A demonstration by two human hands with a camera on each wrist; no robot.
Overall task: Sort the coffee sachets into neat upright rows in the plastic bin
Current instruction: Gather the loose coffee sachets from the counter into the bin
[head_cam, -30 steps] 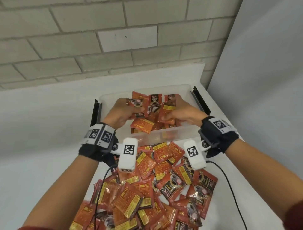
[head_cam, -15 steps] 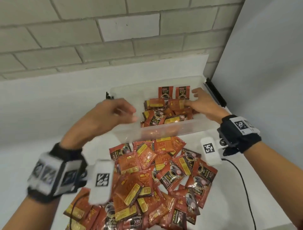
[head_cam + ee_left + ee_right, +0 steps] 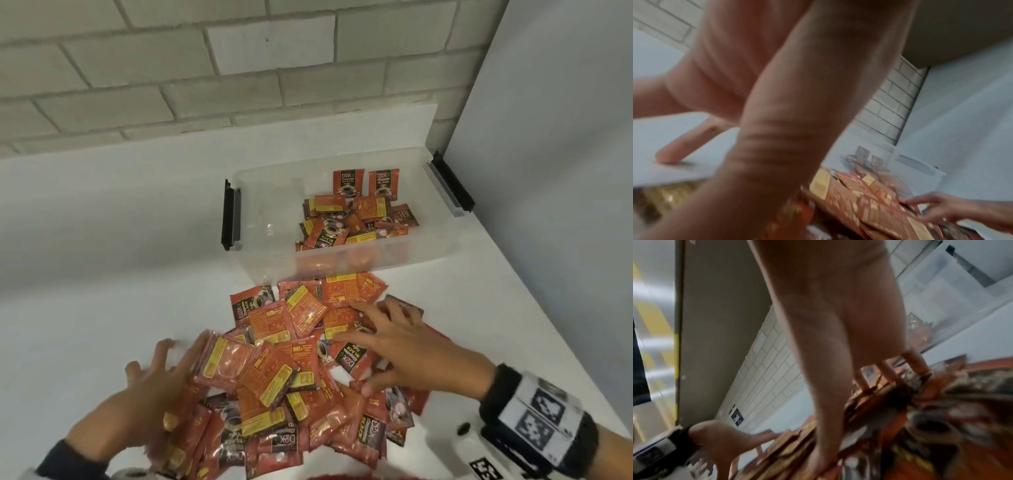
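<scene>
- Since half a second earlier, both hands had left the clear plastic bin (image 3: 270, 240) and come down onto the loose heap of red-and-orange foil coffee sachets (image 3: 301, 370) on the white table (image 3: 102, 308)
- The left hand (image 3: 147, 401) lay at the heap's left edge, its fingers (image 3: 161, 356) spread and fairly straight against the sachets; it is blurred, so whether any sachet was pinched cannot be told
- In the left wrist view one fingertip (image 3: 667, 155) touched the bare table beside the heap
- The right hand (image 3: 407, 353) rested palm-down on the heap's right part, fingers splayed, tips touching sachets and closed on none
- Inside the bin, toward its right half, a jumble of sachets (image 3: 356, 222) lay flat and overlapping
- Two sachets (image 3: 366, 183) stood upright side by side against the bin's far wall
- The bin stood just beyond the heap, its near wall almost touching the nearest sachets, black latch handles (image 3: 229, 216) at both ends
- A pale brick wall (image 3: 205, 68) rose behind the table
</scene>
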